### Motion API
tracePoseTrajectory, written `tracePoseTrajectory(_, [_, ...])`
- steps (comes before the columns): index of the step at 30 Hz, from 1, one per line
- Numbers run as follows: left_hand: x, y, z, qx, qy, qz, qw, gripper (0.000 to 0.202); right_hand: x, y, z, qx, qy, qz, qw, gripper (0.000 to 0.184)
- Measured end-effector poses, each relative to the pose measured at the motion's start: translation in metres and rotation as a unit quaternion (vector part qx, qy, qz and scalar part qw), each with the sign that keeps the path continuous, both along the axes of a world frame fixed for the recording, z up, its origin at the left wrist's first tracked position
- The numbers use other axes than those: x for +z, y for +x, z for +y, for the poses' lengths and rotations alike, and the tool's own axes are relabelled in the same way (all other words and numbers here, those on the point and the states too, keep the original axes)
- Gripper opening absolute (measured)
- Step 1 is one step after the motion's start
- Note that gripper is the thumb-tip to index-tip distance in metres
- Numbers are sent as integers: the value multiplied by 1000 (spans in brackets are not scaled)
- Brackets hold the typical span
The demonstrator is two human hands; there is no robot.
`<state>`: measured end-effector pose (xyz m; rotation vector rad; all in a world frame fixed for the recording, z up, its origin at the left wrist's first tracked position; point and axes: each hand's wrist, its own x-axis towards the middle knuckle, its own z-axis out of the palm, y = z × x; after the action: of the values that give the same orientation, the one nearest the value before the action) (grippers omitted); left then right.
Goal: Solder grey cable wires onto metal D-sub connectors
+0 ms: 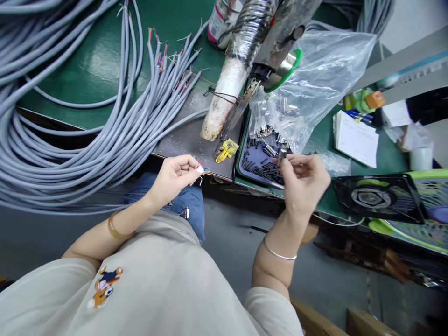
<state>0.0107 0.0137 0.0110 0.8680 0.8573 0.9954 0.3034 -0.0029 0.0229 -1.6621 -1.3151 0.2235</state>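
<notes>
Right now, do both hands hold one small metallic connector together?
No, only the right hand holds the small metallic connector, while the left hand holds thin coloured wires apart from it.

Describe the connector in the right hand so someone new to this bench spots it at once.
On the green bench, find the shallow tray partly covered by a clear plastic bag. By the tray's right side, the right hand pinches the connector, a small, silvery-and-dark block. Unlike the loose parts lying in the tray, it is gripped between thumb and fingers.
</notes>
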Motion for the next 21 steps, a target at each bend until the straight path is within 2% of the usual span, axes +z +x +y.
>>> tracePoseTrajectory(4, [0, 2, -1, -13, 14, 7, 1000, 17, 11, 10, -4, -6, 52, 80, 995, 21])
tracePoseTrajectory(6, [0, 3, -2, -20, 17, 9, 1000, 17, 17, 4, -7, -9, 75, 112, 991, 22])
tracePoseTrajectory(9, [0, 4, -3, -26, 19, 14, 999, 14, 25, -27, -14, 4, 122, 140, 983, 20])
tracePoseTrajectory(11, [0, 4, -3, -26, 18, 19, 999, 13, 27, -56, -21, 11, 126, 155, 980, 19])
tracePoseTrajectory(14, [0, 4, -4, -21, 20, 15, 999, 13, 22, -96, -27, 19, 118, 184, 976, 20])
tracePoseTrajectory(16, [0, 4, -5, -21, 16, 13, 1000, 15, 14, -112, -28, 32, 120, 215, 969, 19])
tracePoseTrajectory(21, [-3, 5, -5, -24, 24, 6, 999, 17, -6, -124, -25, 92, 72, 265, 957, 19])
